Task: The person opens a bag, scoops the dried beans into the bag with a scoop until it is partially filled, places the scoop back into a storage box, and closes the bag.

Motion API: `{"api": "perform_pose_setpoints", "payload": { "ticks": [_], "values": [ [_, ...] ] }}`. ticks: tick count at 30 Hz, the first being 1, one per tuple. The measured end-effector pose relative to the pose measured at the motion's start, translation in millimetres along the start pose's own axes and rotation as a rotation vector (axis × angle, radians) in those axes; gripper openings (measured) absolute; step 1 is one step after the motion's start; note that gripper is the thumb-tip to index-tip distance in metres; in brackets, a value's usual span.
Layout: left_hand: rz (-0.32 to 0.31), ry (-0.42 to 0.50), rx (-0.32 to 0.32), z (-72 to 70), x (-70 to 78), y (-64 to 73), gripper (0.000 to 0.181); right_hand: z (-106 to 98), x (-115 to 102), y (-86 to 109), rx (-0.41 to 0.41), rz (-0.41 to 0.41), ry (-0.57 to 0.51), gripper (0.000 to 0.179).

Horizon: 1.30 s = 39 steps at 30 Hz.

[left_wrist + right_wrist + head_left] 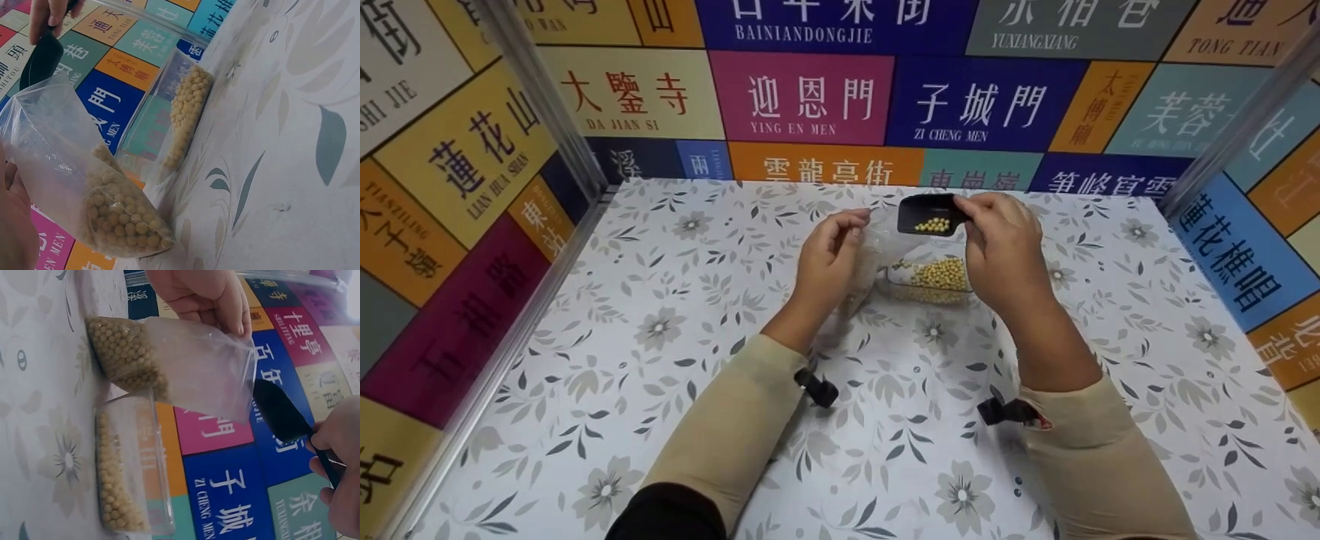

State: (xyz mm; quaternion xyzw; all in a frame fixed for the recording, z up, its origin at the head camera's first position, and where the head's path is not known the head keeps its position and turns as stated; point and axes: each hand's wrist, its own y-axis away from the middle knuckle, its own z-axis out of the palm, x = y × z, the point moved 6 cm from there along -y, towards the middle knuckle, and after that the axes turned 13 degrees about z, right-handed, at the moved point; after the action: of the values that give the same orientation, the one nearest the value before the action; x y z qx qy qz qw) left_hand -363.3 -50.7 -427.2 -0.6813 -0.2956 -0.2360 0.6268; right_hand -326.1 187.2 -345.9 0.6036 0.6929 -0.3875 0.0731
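A black scoop carrying some yellow soybeans is gripped by its handle in my right hand. Its front edge is at the mouth of a clear plastic bag, whose lower part holds many soybeans. My left hand pinches the bag's upper edge and keeps it upright on the table. Just right of the bag sits a clear plastic box, partly filled with soybeans, below the scoop and my right hand.
A table with a white leaf-and-flower cover lies under everything. Colourful panels with place names stand behind it and at both sides, with metal corner posts. Small black devices are strapped to both wrists.
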Motion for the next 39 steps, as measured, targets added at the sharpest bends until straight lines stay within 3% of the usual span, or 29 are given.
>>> {"api": "perform_pose_setpoints", "payload": {
  "ticks": [7, 14, 19, 27, 33, 39],
  "values": [
    [-0.006, -0.02, -0.009, -0.1, 0.4, 1.4, 0.016, 0.4, -20.6, -1.1, 0.044, -0.152, 0.107, 0.035],
    [0.012, -0.005, 0.008, -1.2, -2.8, 1.9, 0.015, -0.5, -23.2, -2.4, 0.051, -0.158, 0.086, 0.035],
    [0.009, -0.003, 0.014, -1.3, -3.3, 2.6, 0.016, -0.6, -8.1, -4.0, 0.054, -0.071, 0.048, 0.035],
    [0.0, 0.013, 0.021, -1.5, -3.2, 2.3, 0.017, -6.2, 37.0, -11.7, 0.057, 0.177, 0.005, 0.039],
    [-0.009, 0.019, 0.034, -2.2, -4.5, 1.9, 0.018, 14.4, 65.9, -14.7, -0.08, 0.274, 0.008, 0.041],
    [-0.013, 0.024, 0.043, -3.0, -4.3, 0.7, 0.017, 42.9, 78.4, -12.3, -0.263, 0.278, 0.005, 0.041]
  ]
}}
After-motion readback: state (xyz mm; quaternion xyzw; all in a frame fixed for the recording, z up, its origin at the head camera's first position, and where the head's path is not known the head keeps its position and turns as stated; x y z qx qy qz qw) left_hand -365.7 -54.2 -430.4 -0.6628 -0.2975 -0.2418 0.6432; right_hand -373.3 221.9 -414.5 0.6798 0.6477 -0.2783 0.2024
